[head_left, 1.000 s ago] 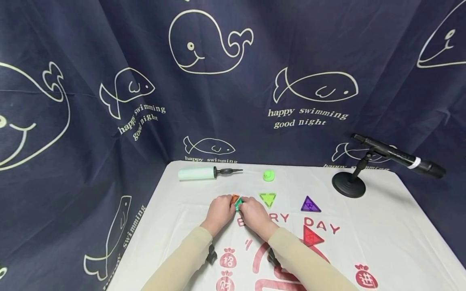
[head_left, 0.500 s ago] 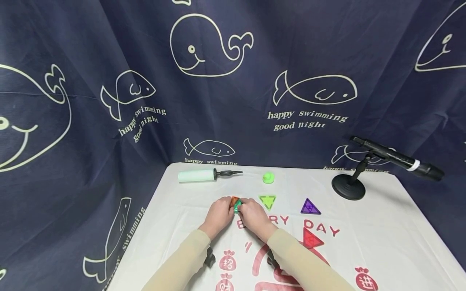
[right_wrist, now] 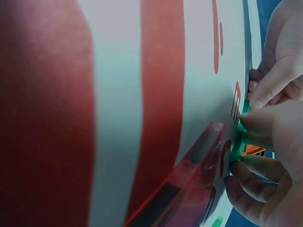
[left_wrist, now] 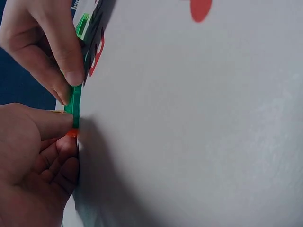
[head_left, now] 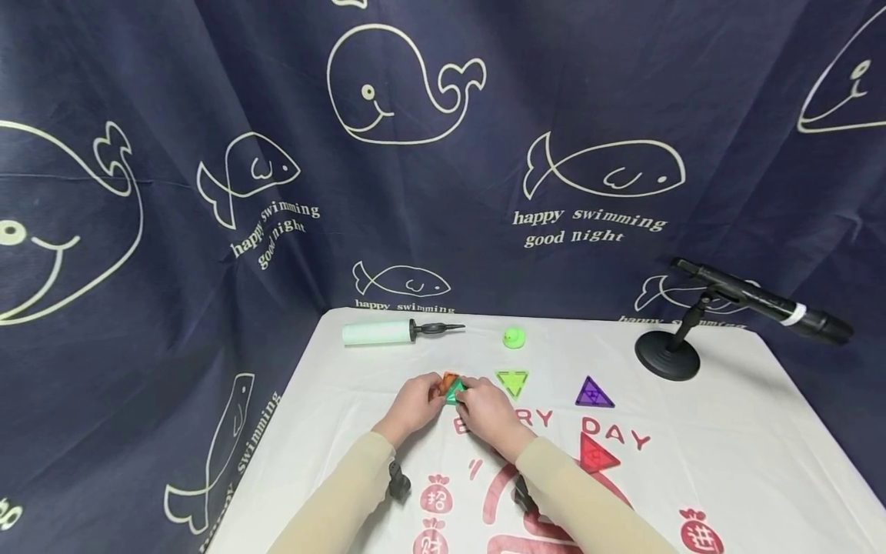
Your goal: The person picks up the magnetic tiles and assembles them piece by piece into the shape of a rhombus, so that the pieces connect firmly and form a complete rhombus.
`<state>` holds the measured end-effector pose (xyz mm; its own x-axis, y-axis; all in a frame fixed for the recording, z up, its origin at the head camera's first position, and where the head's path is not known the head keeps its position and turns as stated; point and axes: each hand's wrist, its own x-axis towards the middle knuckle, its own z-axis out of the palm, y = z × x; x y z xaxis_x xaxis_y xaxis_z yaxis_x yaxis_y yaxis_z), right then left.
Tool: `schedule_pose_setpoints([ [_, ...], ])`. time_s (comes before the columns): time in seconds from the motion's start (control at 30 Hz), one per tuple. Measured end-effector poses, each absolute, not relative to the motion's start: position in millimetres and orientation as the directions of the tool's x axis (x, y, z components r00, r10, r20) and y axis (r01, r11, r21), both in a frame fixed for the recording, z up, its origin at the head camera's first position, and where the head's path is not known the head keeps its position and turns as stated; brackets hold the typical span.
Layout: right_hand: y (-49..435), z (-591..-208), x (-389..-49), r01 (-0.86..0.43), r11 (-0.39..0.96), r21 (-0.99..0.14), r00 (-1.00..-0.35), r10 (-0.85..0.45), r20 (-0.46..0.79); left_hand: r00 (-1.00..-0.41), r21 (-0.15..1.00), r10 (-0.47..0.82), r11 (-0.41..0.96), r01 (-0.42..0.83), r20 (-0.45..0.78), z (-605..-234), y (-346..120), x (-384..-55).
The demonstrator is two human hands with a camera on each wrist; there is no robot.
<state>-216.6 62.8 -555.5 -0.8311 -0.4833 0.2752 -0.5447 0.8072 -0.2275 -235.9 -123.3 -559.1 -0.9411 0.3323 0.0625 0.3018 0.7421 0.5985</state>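
In the head view, an orange triangular magnetic tile [head_left: 448, 378] and a green triangular magnetic tile [head_left: 454, 392] lie against each other on the table, partly covered by fingers. My left hand [head_left: 414, 402] pinches the orange tile from the left, its thumb beside the green tile's end in the left wrist view. From the right, my right hand [head_left: 490, 414] grips the green tile between thumb and fingers. The right wrist view shows the green tile [right_wrist: 238, 142] edge-on, with a bit of orange behind it.
Right of the hands lie a lime triangle tile [head_left: 512, 382], a purple one [head_left: 593, 393] and a red one [head_left: 598, 454]. Farther back are a mint-coloured hand pump [head_left: 379, 332], a green toy duck [head_left: 514, 337] and a black microphone [head_left: 761, 298] on a stand.
My left hand's fingers have shifted slightly outward, and more of the orange and green tiles shows between the hands. The other tiles stay where they were.
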Motion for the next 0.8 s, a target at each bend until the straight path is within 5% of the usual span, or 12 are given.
schedule_pose_setpoints([
  [0.8,77.9,-552.6,-212.4,-0.523,0.78,-0.343,-0.848,-0.516,0.121,-0.947,0.617,0.32,0.744,0.257,0.008,-556.7,-123.1,-236.7],
])
